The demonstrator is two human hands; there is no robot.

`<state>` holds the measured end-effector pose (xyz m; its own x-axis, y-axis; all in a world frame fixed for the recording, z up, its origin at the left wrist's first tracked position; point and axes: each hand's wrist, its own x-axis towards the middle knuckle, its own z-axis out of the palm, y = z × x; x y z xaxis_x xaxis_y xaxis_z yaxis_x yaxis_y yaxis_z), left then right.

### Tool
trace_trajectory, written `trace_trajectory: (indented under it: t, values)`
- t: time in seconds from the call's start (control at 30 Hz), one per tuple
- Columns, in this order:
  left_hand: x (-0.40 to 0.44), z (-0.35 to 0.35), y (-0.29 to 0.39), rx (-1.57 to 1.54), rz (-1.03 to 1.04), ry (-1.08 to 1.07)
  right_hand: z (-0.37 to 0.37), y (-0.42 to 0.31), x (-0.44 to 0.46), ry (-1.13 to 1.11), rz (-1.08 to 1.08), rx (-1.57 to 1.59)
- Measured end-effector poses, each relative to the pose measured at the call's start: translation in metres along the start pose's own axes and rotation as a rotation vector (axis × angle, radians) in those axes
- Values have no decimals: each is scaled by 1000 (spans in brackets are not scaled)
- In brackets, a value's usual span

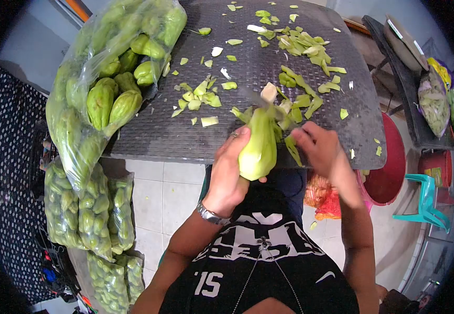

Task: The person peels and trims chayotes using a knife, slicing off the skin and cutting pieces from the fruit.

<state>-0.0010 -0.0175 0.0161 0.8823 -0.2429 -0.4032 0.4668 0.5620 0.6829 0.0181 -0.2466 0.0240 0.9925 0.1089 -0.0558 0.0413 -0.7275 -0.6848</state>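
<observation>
My left hand (229,170) is wrapped round a pale green chayote (259,149), tilted upright over the table's near edge. Part of its skin looks pared and shiny. Just right of the chayote, my right hand (318,149) has its fingers curled round what looks like a knife (277,111), its blade smeared by motion across the chayote's top. A cut pale piece (269,92) shows just beyond the blade. Green peelings (304,102) lie on the dark woven-look table (185,133) around both hands.
A large clear bag of whole chayotes (101,102) rests on the table's left side. Several more filled bags (93,209) are below it. On the right are a red tub (386,162), a teal stool (423,201) and a side table (405,99) with bagged vegetables.
</observation>
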Motion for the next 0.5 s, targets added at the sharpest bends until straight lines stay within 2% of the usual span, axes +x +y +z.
trace_trajectory:
  t: [0.03,0.07,0.1,0.13,0.17,0.23,0.3,0.4,0.5]
  values:
    - [0,0,1,-8,-16,-12,-1,21,10,-96,87,186]
    - [0,0,2,-15,-29,-24,-11,26,9,-272,302,488]
    - [1,0,4,-22,-39,-36,-17,24,9,-376,410,693]
    - [3,1,5,-20,-34,-28,-22,22,9,-467,543,880]
    - [5,2,5,-19,-34,-18,-21,18,5,-485,576,974]
    - [9,0,4,-14,-46,-14,-13,2,-9,-364,390,789]
    - [13,-9,1,-5,-71,-23,4,-25,-28,-93,-36,225]
    - [24,-16,-20,-158,76,4,17,-41,-47,51,-302,-114]
    - [17,-10,-15,-132,85,-14,23,-41,-50,30,-275,-200]
